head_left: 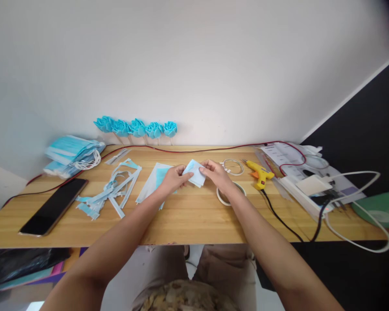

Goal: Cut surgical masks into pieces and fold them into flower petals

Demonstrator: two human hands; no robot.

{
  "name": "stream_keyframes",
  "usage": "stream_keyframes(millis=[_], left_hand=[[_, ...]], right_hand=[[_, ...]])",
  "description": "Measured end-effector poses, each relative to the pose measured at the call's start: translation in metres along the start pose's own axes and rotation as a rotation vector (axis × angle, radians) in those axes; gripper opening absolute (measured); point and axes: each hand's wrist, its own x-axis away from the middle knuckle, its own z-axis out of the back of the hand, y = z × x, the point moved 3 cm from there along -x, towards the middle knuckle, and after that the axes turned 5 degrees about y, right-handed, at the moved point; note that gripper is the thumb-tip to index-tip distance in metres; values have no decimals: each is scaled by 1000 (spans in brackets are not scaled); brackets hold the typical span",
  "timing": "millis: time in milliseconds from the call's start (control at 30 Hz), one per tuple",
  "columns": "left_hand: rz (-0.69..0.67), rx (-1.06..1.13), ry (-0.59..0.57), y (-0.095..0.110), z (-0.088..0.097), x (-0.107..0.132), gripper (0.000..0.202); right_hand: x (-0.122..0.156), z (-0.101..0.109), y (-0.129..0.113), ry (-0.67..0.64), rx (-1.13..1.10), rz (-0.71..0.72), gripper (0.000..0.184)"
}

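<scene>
Between my two hands, just above the table, is a folded piece of light blue mask fabric [194, 172]. My left hand [176, 178] pinches its left edge, thumb on top. At the upper right edge, my right hand [214, 172] grips it between thumb and fingers. Flat sheets of white and blue mask fabric [149, 183] lie on the table, partly behind my left hand. A roll of tape [222, 198] rests under my right wrist, which hides part of it.
Blue fabric flowers [138, 128] on sticks lean along the wall. Left are stacked face masks [69, 151], cut strips [110, 190] and a phone [55, 207]. Right are a yellow glue gun [259, 173], a thin ring [234, 161], a power strip [298, 194] and looping cables.
</scene>
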Motion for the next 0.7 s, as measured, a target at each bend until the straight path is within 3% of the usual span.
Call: stream_keyframes(millis=[100, 267, 367, 533, 633, 700], left_hand=[[-44, 10, -39, -1, -2, -1, 31], [-180, -3, 62, -3, 1, -7, 32], [-157, 14, 98, -4, 2, -7, 35], [-62, 319, 79, -4, 2, -5, 42], [-47, 385, 70, -6, 3, -7, 44], [-74, 349, 63, -8, 4, -9, 43]], right_hand=[[1, 2, -2, 33, 67, 38, 23], [5, -1, -13, 18, 246, 119, 22], [7, -5, -18, 3, 253, 126, 23], [8, -13, -10, -52, 75, 69, 44], [4, -11, -11, 15, 60, 85, 39], [0, -6, -23, 82, 190, 132, 35]])
